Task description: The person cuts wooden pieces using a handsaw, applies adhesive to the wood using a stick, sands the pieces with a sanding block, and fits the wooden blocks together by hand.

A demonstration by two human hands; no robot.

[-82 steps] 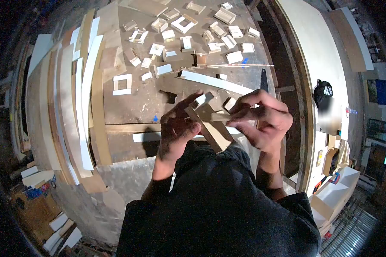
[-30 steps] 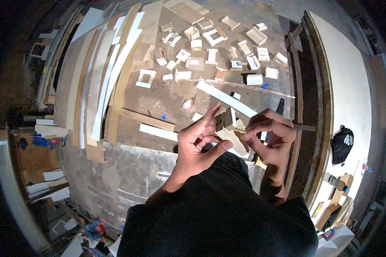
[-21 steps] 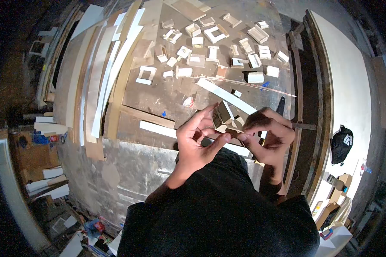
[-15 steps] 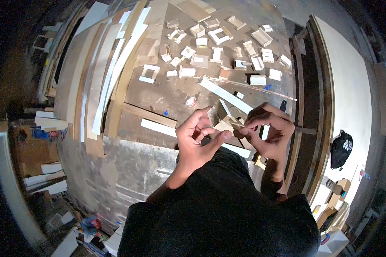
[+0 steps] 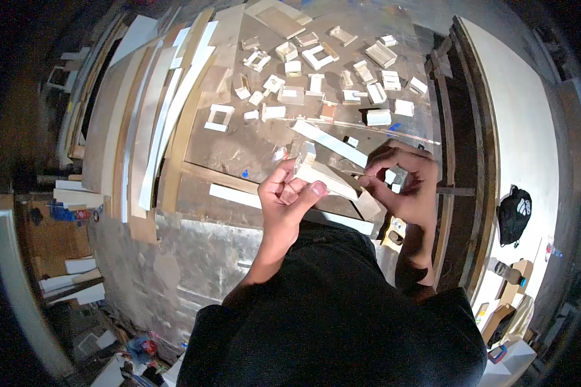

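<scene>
My left hand (image 5: 288, 197) is closed on a small wooden assembly (image 5: 329, 178) made of joined thin boards, its thumb lying on the near edge. My right hand (image 5: 403, 180) is pinched at the assembly's right end; whatever lies between its fingertips is too small to make out. Beyond the hands, a long white strip (image 5: 330, 143) lies slanted on the brown work table (image 5: 226, 151). A yellow-handled tool (image 5: 394, 233) shows below my right hand, partly hidden by the arm.
Several small wooden assemblies (image 5: 381, 54) are scattered over the far table. Long boards (image 5: 155, 116) lie at the left. Another white strip (image 5: 234, 195) rests near the table's front edge. On the right stand a pale panel (image 5: 523, 116) and a black bag (image 5: 514, 216).
The assembly has turned in my hands, so a long pale side now shows. My left hand has shifted slightly left, and the fingertips of the two hands are farther apart.
</scene>
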